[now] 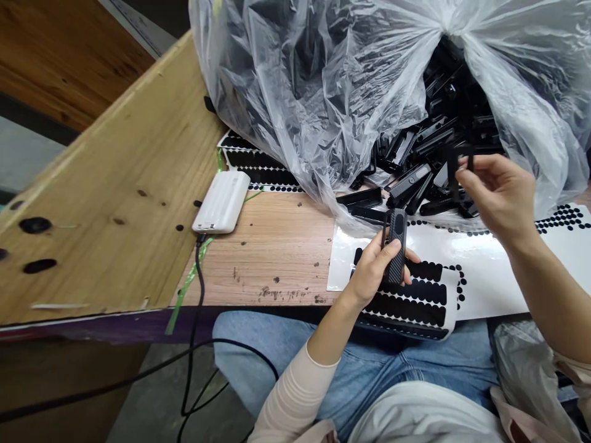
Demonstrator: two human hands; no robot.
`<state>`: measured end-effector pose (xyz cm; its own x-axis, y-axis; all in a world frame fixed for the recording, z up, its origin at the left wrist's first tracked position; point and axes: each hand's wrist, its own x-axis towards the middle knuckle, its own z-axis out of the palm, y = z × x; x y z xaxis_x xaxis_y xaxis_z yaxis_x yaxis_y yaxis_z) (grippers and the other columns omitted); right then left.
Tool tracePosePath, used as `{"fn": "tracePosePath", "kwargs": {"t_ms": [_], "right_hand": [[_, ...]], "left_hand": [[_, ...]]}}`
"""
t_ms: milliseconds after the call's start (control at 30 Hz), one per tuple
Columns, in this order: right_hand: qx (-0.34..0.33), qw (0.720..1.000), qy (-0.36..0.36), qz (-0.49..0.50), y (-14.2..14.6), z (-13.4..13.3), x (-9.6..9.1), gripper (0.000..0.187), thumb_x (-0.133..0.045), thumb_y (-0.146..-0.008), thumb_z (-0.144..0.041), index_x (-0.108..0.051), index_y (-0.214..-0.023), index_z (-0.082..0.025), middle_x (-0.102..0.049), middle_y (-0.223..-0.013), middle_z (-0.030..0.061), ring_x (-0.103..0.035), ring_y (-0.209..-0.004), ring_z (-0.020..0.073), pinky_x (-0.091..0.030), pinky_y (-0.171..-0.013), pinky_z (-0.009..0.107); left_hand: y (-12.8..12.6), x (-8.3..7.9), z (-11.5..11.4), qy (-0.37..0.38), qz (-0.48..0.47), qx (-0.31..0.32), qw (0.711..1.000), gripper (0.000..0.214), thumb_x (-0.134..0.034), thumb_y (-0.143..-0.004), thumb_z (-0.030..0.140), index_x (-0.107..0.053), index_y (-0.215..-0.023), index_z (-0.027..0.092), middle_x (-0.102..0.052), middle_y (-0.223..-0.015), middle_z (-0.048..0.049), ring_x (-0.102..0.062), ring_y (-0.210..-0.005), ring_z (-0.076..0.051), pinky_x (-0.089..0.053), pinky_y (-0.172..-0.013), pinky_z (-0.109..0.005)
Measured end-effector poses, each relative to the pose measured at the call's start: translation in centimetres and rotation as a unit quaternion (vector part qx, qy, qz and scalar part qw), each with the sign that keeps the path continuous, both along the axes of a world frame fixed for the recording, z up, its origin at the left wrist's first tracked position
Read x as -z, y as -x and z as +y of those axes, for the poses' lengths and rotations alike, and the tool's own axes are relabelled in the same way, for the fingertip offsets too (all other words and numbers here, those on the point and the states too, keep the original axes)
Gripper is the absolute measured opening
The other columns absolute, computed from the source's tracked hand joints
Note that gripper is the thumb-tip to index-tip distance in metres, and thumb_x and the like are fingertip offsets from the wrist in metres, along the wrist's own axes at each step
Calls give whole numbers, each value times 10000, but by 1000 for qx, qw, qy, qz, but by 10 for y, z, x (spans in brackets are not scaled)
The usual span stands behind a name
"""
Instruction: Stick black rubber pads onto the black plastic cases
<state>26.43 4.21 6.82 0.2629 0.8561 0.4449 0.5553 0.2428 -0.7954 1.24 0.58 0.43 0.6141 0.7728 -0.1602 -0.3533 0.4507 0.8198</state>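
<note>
A wooden panel [124, 203], marked with dark spots, is seen at the far left. Beside it on the table [272, 246], a white power bank [222, 202] is laid, a black cable [201, 283] plugged into its near end. Behind it, a sheet of black stickers [258, 163] is partly covered by a clear plastic bag [295, 98]. Toward the middle, a black part [396, 240] with a textured face is clasped by the left hand [372, 264], above a second sticker sheet [410, 301]. Farther right, a heap of black parts [434, 141] is exposed at the bag's mouth. At the right, a thin dark piece [455, 169] is pinched by the right hand [503, 191] before the heap; its exact shape cannot be told. The hands are held well apart.
</note>
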Motion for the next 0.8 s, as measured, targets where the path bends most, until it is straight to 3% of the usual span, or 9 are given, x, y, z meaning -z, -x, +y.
{"fn": "tracePosePath", "kwargs": {"t_ms": [67, 133, 233, 300, 400, 533, 667, 733, 800], "right_hand": [[-45, 981, 72, 174, 14, -17, -12, 194, -819, -944, -463, -725, -982, -297, -810, -1003, 30, -790, -932, 257, -662, -937, 468], [-107, 933, 179, 292, 29, -32, -19, 259, -843, -926, -503, -710, -1004, -295, -804, -960, 11, -784, -826, 217, -682, -851, 419], [-178, 865, 282, 374, 46, -47, -17, 323, -886, -894, -514, -709, -1013, -271, -799, -917, 6, -756, -730, 174, -674, -756, 350], [-203, 842, 309, 392, 53, -53, -11, 336, -897, -886, -520, -718, -1006, -262, -786, -863, 0, -736, -692, 156, -650, -705, 305], [-238, 816, 355, 389, 57, -57, -8, 338, -845, -932, -538, -759, -1126, -275, -795, -874, 15, -749, -711, 174, -648, -717, 314], [-300, 765, 456, 342, 48, -61, -15, 460, -724, -993, -630, -765, -1277, -271, -800, -1002, 71, -760, -736, 216, -647, -640, 339], [-401, 719, 513, 243, 30, -62, -28, 556, -807, -950, -573, -666, -1410, -294, -736, -1035, 28, -689, -702, 157, -564, -546, 254], [-446, 716, 502, 189, 23, -59, -35, 532, -841, -944, -462, -642, -1409, -298, -716, -1007, -3, -661, -726, 137, -571, -620, 248], [-472, 735, 472, 124, 20, -53, -39, 418, -847, -941, -399, -695, -1306, -263, -730, -1045, 9, -688, -847, 156, -593, -760, 275]], "left_hand": [[-1, -1, 0, 7, -2, -14, 1000, 496, -716, -992, 595, -517, -1209, 197, -802, -965, -65, -729, -591, -158, -547, -534, -246], [-1, -2, 0, 14, -7, -28, 999, 487, -720, -991, 584, -525, -1221, 202, -797, -970, -55, -735, -605, -164, -554, -541, -254], [-3, 1, -1, 29, -10, -48, 998, 499, -724, -987, 585, -573, -1277, 209, -797, -993, -49, -768, -684, -200, -588, -590, -291], [-5, 3, -1, 25, -16, -82, 996, 526, -720, -990, 591, -627, -1329, 200, -804, -1064, -70, -800, -846, -241, -626, -698, -330], [-7, 7, 0, 22, -31, -108, 993, 579, -717, -983, 638, -675, -1336, 181, -807, -1106, -95, -796, -969, -286, -628, -739, -352], [-6, 6, 0, 51, -27, -69, 996, 670, -677, -958, 765, -665, -1281, 178, -793, -937, -82, -786, -835, -294, -591, -607, -349], [-5, 4, 0, 34, -18, -98, 994, 622, -676, -967, 759, -683, -1211, 187, -785, -956, -67, -781, -903, -266, -625, -718, -347], [-5, 3, 0, 28, -13, -89, 996, 631, -679, -960, 765, -669, -1212, 186, -786, -967, -65, -782, -865, -251, -622, -695, -329], [-5, 3, 0, 34, -8, -71, 997, 652, -683, -946, 779, -642, -1211, 185, -779, -939, -56, -770, -759, -226, -595, -605, -297]]}}
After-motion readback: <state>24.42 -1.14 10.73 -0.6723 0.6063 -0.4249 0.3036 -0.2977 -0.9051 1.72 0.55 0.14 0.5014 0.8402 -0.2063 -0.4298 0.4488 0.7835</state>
